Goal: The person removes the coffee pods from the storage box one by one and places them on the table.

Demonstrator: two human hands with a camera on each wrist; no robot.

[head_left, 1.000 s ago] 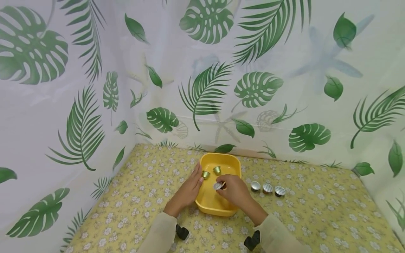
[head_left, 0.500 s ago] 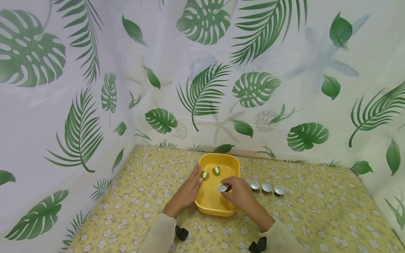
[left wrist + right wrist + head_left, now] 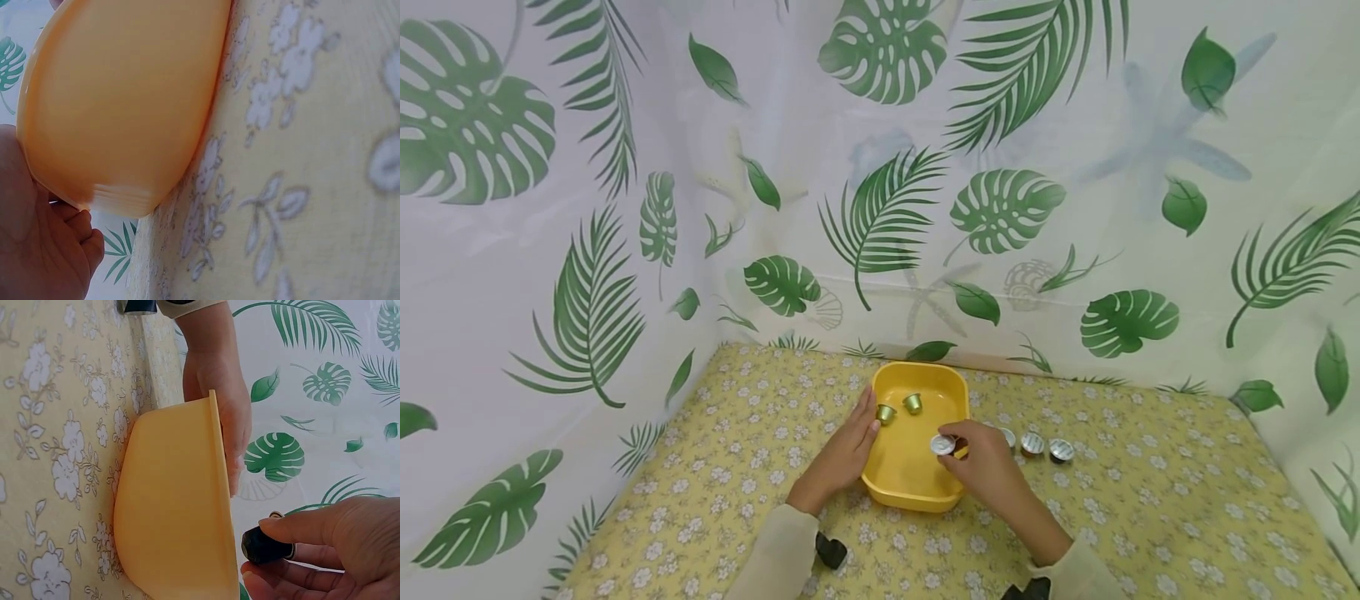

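My right hand (image 3: pixel 988 467) pinches a dark coffee capsule (image 3: pixel 261 545) between thumb and fingers. In the head view, the capsule's silver lid (image 3: pixel 942 445) faces up and overlaps the right side of a yellow plastic tub (image 3: pixel 917 504). The right wrist view has the capsule level with the tub's rim, just outside it. My left hand (image 3: pixel 844 454) holds the tub's left side, thumb at the rim and fingers along the outer wall. Two green capsules lie inside the tub, one (image 3: pixel 886 414) near my left thumb and another (image 3: pixel 912 404) toward the back.
Three silver-lidded capsules stand in a row on the table right of the tub; my right hand partly covers the nearest capsule (image 3: pixel 1008 437). Beyond it are the middle capsule (image 3: pixel 1032 444) and the outer capsule (image 3: pixel 1061 452). A leaf-print curtain (image 3: pixel 880 217) borders the flowered tablecloth (image 3: pixel 1150 500).
The right hand has moved to the right with the dark capsule, from over the tub's middle to its right rim. My left hand and the green capsules have stayed put.
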